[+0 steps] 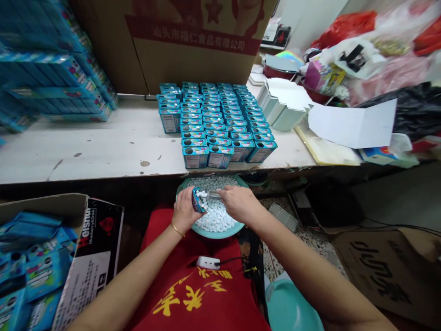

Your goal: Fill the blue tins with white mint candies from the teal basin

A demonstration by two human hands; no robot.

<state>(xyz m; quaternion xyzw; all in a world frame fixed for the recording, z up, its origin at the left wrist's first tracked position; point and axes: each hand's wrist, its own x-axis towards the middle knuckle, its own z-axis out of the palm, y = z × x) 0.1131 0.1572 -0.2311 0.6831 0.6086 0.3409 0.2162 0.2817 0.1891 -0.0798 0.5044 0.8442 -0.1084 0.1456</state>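
Observation:
My left hand (184,209) is wrapped round a small blue box (197,200), tilted with its open end towards the right, white pellets heaped at its mouth. In my right hand (237,201) is a small metal scoop (214,195), its tip close to the box's opening. Below both hands a teal basin (217,234) holds a mass of white pellets (217,218). Several rows of upright blue boxes (215,124) stand at the table's front edge, just beyond the basin.
Blue packs (51,87) are stacked on the table (113,142) at left. A large carton (193,50) stands behind the rows. White cardboard pieces (285,103) and plastic bags lie right. An open carton (84,248) of flat blue boxes is lower left; a teal stool (292,308) lower right.

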